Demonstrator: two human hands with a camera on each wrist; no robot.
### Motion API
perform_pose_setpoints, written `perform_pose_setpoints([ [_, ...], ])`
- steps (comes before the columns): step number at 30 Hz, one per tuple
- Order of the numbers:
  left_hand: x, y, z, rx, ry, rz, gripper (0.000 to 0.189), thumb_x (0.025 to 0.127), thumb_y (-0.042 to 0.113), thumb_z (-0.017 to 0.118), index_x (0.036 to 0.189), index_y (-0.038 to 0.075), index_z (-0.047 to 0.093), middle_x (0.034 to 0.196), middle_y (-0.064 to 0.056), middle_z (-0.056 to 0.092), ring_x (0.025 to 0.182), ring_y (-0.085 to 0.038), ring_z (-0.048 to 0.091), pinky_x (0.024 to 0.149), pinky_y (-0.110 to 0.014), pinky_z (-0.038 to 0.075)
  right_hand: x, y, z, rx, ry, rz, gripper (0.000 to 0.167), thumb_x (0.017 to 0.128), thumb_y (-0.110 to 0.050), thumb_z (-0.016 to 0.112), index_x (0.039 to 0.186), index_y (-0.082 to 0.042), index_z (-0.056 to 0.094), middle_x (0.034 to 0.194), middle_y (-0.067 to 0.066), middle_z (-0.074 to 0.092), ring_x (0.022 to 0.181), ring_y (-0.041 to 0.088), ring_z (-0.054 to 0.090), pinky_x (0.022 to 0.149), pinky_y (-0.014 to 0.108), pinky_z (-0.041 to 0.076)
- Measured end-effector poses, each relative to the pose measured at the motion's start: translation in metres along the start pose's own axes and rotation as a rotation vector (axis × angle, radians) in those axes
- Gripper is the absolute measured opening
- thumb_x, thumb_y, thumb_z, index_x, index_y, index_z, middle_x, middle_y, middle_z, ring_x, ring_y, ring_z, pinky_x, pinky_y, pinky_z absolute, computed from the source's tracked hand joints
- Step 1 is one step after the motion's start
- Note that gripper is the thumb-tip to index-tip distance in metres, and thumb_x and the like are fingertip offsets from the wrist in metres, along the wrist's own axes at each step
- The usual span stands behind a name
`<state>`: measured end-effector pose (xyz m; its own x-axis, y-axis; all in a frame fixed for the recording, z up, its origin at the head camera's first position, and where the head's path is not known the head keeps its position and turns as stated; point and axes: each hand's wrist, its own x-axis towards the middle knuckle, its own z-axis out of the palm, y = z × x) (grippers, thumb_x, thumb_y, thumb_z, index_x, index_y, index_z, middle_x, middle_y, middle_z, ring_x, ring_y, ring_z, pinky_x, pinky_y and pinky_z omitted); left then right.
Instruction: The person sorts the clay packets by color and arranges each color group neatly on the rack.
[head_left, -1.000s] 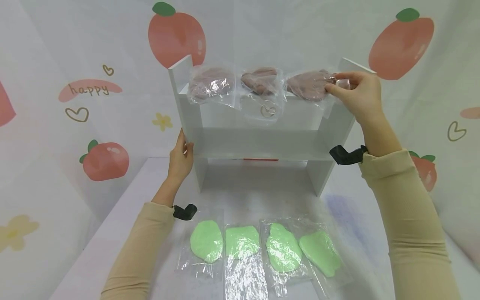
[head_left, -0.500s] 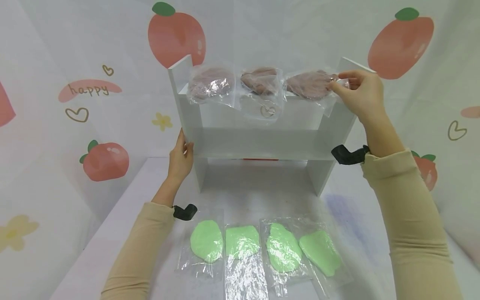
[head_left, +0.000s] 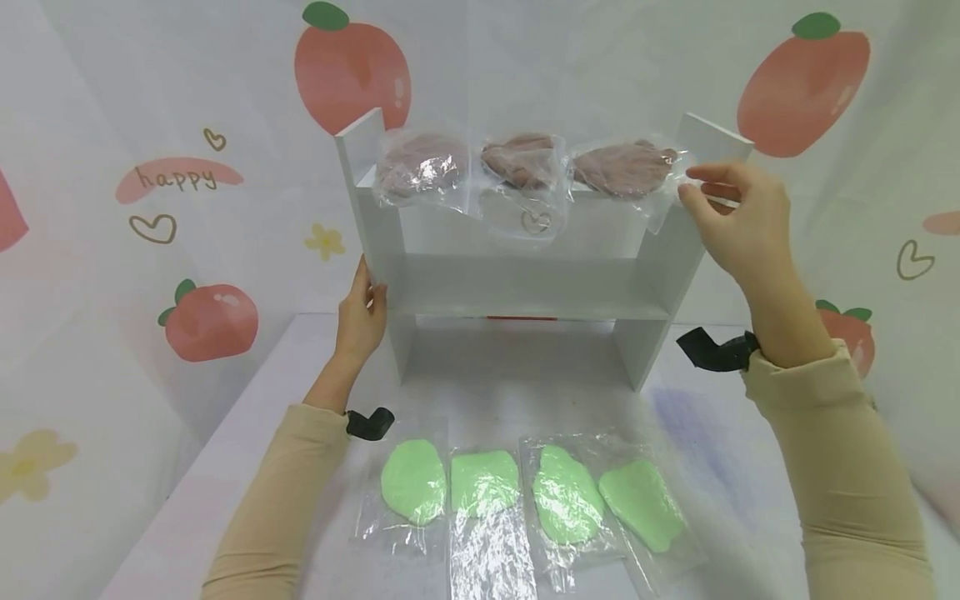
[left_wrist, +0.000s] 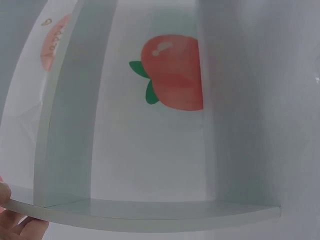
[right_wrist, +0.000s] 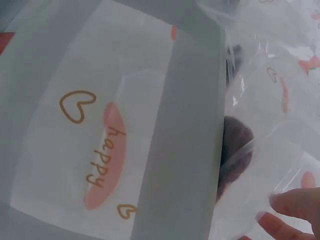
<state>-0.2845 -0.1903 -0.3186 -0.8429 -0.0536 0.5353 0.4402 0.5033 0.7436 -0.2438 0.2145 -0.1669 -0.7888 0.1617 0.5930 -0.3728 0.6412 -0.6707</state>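
A white shelf unit [head_left: 525, 287] stands on the table. Its left side panel lies between the thumb and fingers of my left hand [head_left: 362, 318]; in the left wrist view those fingertips [left_wrist: 32, 229] show at the panel's edge. Three clear bags of brownish-pink, meat-like pieces lie along the top board: a left bag [head_left: 423, 167], a middle bag [head_left: 522, 162] and a right bag [head_left: 624, 169]. My right hand [head_left: 742, 218] is beside the right bag's outer edge, thumb and fingertips parted. The right wrist view shows dark contents [right_wrist: 239, 150] through the plastic.
Several clear bags with flat green pieces lie in a row on the table [head_left: 240, 467] in front of the shelf, among them a leftmost green piece [head_left: 414, 483] and a rightmost one [head_left: 642, 506]. A fruit-printed cloth [head_left: 562, 67] hangs behind.
My right hand has let go of the right bag's end and moved right and slightly down. That bag stays on the top board. My left hand has not moved.
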Motion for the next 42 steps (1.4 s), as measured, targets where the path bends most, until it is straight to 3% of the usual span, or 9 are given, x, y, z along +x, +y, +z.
perform_pose_setpoints([
  [7, 0.0, 0.0, 0.0, -0.004, 0.006, 0.006, 0.059, 0.099, 0.005, 0.039, 0.151, 0.016, 0.013, 0.152, -0.016, 0.029, 0.131, -0.043, 0.039, 0.103, -0.051, 0.044, -0.027, 0.007, 0.001, 0.058, 0.069, -0.046, 0.03, 0.087, -0.019, 0.063, 0.11, -0.001, 0.067, 0.094, -0.026, 0.054, 0.085, -0.012, 0.056, 0.077, 0.001, 0.049],
  [13, 0.0, 0.0, 0.0, -0.001, 0.017, 0.012, 0.059, 0.099, 0.004, 0.039, 0.151, 0.015, 0.014, 0.151, -0.018, 0.03, 0.13, -0.044, 0.04, 0.102, -0.051, 0.044, -0.057, 0.022, 0.005, 0.058, 0.019, -0.127, 0.025, 0.087, -0.012, 0.064, 0.108, -0.001, 0.067, 0.095, -0.023, 0.057, 0.088, -0.013, 0.055, 0.077, -0.003, 0.046],
  [17, 0.0, -0.001, 0.001, -0.003, 0.013, 0.007, 0.06, 0.098, 0.003, 0.039, 0.151, 0.016, 0.013, 0.15, -0.019, 0.031, 0.131, -0.044, 0.039, 0.103, -0.052, 0.043, -0.075, 0.036, 0.012, 0.052, -0.101, -0.165, 0.024, 0.086, -0.008, 0.064, 0.109, -0.001, 0.065, 0.102, -0.013, 0.06, 0.089, -0.015, 0.054, 0.078, -0.004, 0.044],
  [21, 0.0, 0.0, 0.0, 0.001, 0.003, 0.005, 0.06, 0.099, 0.004, 0.039, 0.151, 0.015, 0.013, 0.15, -0.02, 0.03, 0.131, -0.044, 0.039, 0.103, -0.051, 0.043, -0.09, 0.054, 0.02, 0.026, -0.291, -0.153, 0.029, 0.087, -0.008, 0.064, 0.115, -0.001, 0.062, 0.107, -0.018, 0.059, 0.09, -0.018, 0.051, 0.079, -0.004, 0.043],
  [23, -0.001, 0.001, 0.0, 0.002, 0.0, 0.004, 0.059, 0.099, 0.005, 0.039, 0.151, 0.015, 0.013, 0.15, -0.02, 0.03, 0.131, -0.044, 0.039, 0.103, -0.051, 0.043, -0.095, 0.064, 0.024, -0.005, -0.403, -0.137, 0.034, 0.087, -0.01, 0.065, 0.12, -0.001, 0.058, 0.113, -0.009, 0.061, 0.094, -0.013, 0.054, 0.085, 0.009, 0.051],
  [27, 0.0, 0.001, 0.0, -0.001, 0.003, 0.0, 0.059, 0.099, 0.005, 0.039, 0.151, 0.016, 0.013, 0.15, -0.019, 0.03, 0.131, -0.044, 0.039, 0.104, -0.051, 0.043, -0.106, 0.083, 0.03, -0.035, -0.597, -0.082, 0.044, 0.088, -0.014, 0.065, 0.127, 0.001, 0.051, 0.124, 0.022, 0.056, 0.106, 0.02, 0.06, 0.092, 0.043, 0.053],
  [28, 0.0, 0.001, 0.0, -0.001, 0.005, -0.002, 0.059, 0.099, 0.005, 0.039, 0.151, 0.016, 0.013, 0.15, -0.019, 0.031, 0.131, -0.043, 0.039, 0.104, -0.051, 0.043, -0.108, 0.087, 0.031, -0.038, -0.634, -0.063, 0.047, 0.088, -0.015, 0.065, 0.129, 0.002, 0.049, 0.125, 0.023, 0.055, 0.108, 0.029, 0.059, 0.092, 0.05, 0.051],
  [30, 0.0, 0.001, 0.0, -0.001, 0.006, -0.004, 0.059, 0.099, 0.005, 0.039, 0.151, 0.017, 0.013, 0.151, -0.018, 0.03, 0.131, -0.043, 0.04, 0.104, -0.051, 0.043, -0.113, 0.094, 0.034, -0.033, -0.687, -0.04, 0.05, 0.088, -0.017, 0.066, 0.13, 0.002, 0.047, 0.126, 0.025, 0.054, 0.109, 0.039, 0.057, 0.091, 0.05, 0.052],
  [42, 0.001, -0.001, 0.001, -0.005, 0.005, 0.003, 0.06, 0.099, 0.005, 0.039, 0.151, 0.016, 0.012, 0.152, -0.015, 0.029, 0.131, -0.043, 0.039, 0.104, -0.051, 0.043, -0.139, 0.141, 0.041, -0.087, -0.902, 0.098, 0.076, 0.079, -0.026, 0.074, 0.138, 0.002, 0.036, 0.123, 0.032, 0.045, 0.105, 0.043, 0.055, 0.082, 0.046, 0.056],
])
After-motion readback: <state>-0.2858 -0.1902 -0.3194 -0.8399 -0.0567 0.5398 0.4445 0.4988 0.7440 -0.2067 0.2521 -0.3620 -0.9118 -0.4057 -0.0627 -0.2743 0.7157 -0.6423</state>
